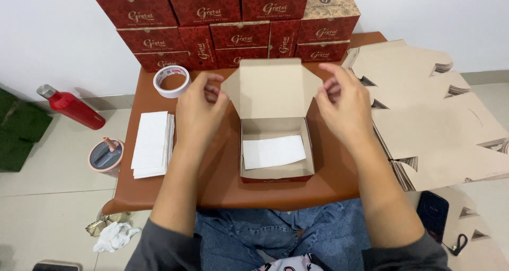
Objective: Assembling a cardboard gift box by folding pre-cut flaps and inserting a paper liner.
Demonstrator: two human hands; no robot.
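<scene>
An open cardboard box (275, 173), red outside and brown inside, sits on the brown table (222, 186) in front of me. A white paper sheet (273, 150) lies flat on its bottom. Its lid (270, 88) stands raised at the back. My left hand (199, 109) hovers at the left side flap of the lid, fingers curled loosely. My right hand (344, 104) is at the lid's right side flap, fingers bent. I cannot tell whether either hand touches the flaps.
Stacked red closed boxes (228, 22) line the table's far edge. A tape roll (171, 81) and a pile of white paper sheets (151, 143) lie at left. Flat unfolded box blanks (435, 122) are stacked at right. A red bottle (71, 107) and a cup (105, 155) are on the floor.
</scene>
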